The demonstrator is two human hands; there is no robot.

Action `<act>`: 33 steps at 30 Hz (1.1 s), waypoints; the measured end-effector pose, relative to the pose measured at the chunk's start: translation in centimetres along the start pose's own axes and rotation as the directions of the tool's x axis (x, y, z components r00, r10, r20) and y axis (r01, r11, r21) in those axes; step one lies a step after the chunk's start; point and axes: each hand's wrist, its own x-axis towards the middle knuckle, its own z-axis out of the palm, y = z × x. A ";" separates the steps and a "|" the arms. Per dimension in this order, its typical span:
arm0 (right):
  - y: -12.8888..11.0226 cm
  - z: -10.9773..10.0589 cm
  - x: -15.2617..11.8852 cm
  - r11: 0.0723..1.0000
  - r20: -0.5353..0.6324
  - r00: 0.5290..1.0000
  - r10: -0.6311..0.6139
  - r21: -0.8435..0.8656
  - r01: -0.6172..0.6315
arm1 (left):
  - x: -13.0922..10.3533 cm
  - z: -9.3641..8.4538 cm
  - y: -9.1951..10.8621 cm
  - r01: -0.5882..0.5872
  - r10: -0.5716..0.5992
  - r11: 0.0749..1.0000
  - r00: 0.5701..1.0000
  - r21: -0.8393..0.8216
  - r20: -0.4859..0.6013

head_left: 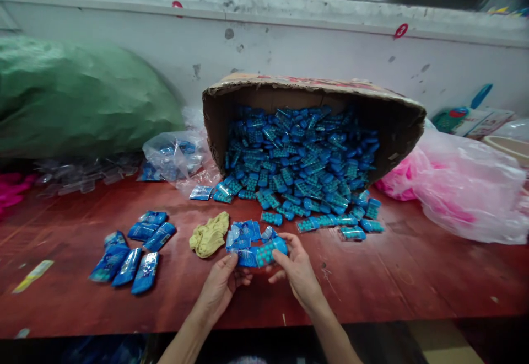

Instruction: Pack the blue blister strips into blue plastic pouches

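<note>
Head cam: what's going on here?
A person's left hand pinches a flat blue wrapper, while the right hand holds a blue-ended bead container right against it; whether its end is inside the wrapper, I can't tell. More flat wrappers lie just beyond the hands, next to a yellow-green lump. Blue packets lie on the table to the left. Behind, similar containers spill from a cardboard box open toward the person.

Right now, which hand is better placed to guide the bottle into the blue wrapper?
Probably the right hand: it holds the bottle near its blue end, while the left hand holds the wrapper by its left side.
</note>
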 end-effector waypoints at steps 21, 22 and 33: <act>2.4 0.6 -1.3 0.987 -0.134 0.984 -0.119 -0.125 0.102 | 0.5 -0.6 2.1 -0.067 0.064 0.992 0.998 0.103 0.028; 2.4 0.7 -1.3 0.986 -0.140 0.982 -0.124 -0.128 0.106 | 0.6 -0.7 2.2 -0.068 0.065 0.991 0.997 0.111 0.036; 3.0 0.9 -1.2 0.979 -0.157 0.979 -0.131 -0.174 0.103 | 0.7 -0.1 2.6 -0.114 0.114 0.987 0.993 0.114 0.002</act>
